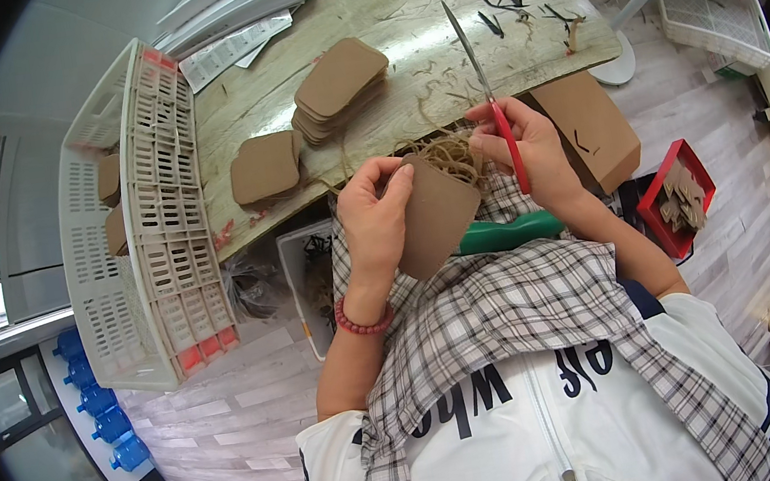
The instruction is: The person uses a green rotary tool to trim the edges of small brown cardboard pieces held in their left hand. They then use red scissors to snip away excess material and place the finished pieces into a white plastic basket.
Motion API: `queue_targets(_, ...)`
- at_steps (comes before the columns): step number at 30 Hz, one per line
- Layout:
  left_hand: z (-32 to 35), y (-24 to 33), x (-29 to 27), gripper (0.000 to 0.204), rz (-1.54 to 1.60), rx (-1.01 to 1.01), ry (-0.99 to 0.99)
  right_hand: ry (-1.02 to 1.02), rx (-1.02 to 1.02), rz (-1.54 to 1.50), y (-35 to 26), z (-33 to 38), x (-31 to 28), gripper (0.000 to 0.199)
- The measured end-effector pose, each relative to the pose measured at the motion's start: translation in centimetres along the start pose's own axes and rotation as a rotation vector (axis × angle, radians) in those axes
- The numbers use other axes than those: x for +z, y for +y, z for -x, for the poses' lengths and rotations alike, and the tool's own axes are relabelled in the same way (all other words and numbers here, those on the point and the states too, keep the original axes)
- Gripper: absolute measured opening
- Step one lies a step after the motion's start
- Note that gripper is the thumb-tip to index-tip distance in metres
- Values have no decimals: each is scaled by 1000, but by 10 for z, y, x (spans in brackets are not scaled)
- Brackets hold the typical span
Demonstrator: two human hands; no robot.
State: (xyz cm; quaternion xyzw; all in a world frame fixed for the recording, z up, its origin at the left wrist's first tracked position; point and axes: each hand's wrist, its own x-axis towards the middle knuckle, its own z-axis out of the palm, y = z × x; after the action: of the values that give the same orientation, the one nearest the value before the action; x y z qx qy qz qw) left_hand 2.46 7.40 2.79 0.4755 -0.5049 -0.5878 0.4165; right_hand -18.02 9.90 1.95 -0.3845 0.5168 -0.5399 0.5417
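My left hand pinches a flat brown piece with rounded corners at its upper left, above my lap. In my right hand is a pair of red-handled scissors, its blades pointing up and away over the table. A tangle of thin tan strips lies between my hands, just behind the brown piece. On the table, a taller stack of similar brown pieces stands beyond my left hand. A lower stack lies nearer the table's front edge.
A white plastic crate with slotted walls stands at the table's left end. Papers lie at the back left, and dark scraps at the back right. A cardboard box and a red bin of tan pieces stand to my right.
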Motion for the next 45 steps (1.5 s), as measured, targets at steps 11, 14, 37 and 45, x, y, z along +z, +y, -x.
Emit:
queue_targets(11, -2, 9, -9, 11, 144, -69, -64, -165, 116, 182, 9, 8, -19, 36)
queue_targets(14, -3, 14, -16, 11, 186, -115, -81, -262, -24, 722, 4, 16, -27, 49)
queue_targets(37, -11, 21, -30, 13, 70, -202, -230, -354, -564, 1114, -15, 16, -53, 53)
queue_targets(45, -11, 22, -27, 12, 58, -218, -249, -320, -718, 1183, -18, 9, -57, 48)
